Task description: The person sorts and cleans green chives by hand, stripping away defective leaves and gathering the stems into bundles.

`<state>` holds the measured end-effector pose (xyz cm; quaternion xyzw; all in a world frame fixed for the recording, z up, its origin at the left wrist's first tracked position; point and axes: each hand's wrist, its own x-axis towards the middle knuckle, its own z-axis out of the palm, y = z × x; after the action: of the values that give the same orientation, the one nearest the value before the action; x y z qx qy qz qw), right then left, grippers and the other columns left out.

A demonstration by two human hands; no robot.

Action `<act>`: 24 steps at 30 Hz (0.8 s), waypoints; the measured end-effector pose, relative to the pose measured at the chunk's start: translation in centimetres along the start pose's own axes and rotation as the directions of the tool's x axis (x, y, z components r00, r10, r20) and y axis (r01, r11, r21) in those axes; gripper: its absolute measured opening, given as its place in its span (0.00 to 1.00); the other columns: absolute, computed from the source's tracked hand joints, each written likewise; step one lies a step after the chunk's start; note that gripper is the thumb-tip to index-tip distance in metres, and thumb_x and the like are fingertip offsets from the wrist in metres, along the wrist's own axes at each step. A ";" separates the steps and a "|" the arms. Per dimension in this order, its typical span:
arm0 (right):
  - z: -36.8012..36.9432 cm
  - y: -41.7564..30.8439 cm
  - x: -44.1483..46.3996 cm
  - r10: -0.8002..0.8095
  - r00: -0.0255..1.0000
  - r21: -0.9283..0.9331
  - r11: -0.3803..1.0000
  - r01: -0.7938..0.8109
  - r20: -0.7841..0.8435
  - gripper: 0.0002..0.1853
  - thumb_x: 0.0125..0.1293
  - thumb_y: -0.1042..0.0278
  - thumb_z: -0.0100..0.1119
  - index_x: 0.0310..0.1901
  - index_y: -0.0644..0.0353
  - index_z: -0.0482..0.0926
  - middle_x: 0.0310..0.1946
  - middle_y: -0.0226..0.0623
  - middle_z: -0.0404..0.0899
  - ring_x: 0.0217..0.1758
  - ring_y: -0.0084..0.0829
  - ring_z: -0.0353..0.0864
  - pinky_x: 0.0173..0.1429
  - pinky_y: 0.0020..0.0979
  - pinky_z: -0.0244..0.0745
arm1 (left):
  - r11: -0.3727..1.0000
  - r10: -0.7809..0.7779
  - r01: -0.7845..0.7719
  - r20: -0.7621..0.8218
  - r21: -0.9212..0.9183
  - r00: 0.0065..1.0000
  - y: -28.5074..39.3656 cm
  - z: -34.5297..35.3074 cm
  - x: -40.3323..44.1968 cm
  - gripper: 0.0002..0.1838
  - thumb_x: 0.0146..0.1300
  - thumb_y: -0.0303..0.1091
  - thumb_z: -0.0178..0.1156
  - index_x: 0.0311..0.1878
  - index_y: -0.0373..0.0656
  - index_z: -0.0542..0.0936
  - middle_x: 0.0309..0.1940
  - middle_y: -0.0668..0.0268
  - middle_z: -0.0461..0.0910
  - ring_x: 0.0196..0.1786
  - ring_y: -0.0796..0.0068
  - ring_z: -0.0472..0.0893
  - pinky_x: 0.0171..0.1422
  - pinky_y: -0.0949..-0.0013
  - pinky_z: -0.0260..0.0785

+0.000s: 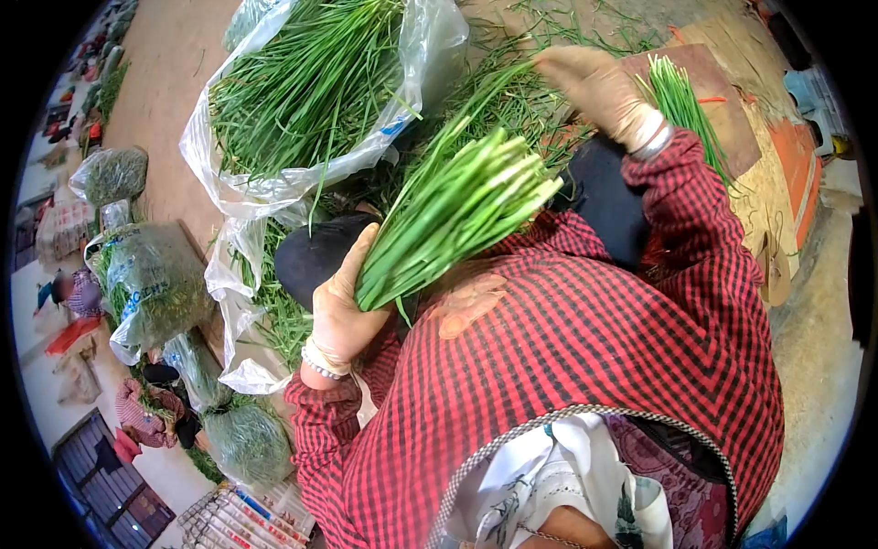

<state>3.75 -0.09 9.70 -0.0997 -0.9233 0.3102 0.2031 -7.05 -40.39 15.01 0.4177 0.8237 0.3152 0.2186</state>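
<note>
At eight o'clock your left hand (pixel 340 316) wraps the garlic chive bunch (pixel 457 215); at one o'clock your right hand (pixel 596 91), narrowed, meets long blades (pixel 498 90), its grip unclear

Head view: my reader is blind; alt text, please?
A gloved left hand holds a thick bundle of green stalks; the gloved right hand is at the tips of thin green leaves. Beyond, an open clear plastic bag holds long green blades.

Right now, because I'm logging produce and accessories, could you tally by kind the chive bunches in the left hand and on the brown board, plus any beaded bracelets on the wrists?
Held chive bunch, in the left hand: 1
Board-laid chive bunch, on the brown board: 1
Beaded bracelet: 1
Total: 3
</note>
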 end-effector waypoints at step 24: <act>-1.4 0.1 -1.2 0.250 0.967 0.057 0.967 -0.248 -0.049 0.21 0.66 0.53 0.57 0.53 0.58 0.79 0.41 0.39 0.82 0.42 0.31 0.81 0.50 0.30 0.75 | 0.196 -0.322 0.464 0.391 -0.864 0.862 -0.6 2.8 0.7 0.29 0.53 0.36 0.61 0.57 0.30 0.71 0.36 0.54 0.82 0.21 0.79 0.73 0.23 0.78 0.62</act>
<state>5.43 0.36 10.24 -0.2183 -0.8894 0.3535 0.1907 -6.00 -39.14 12.57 0.0044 0.5450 0.6398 0.5419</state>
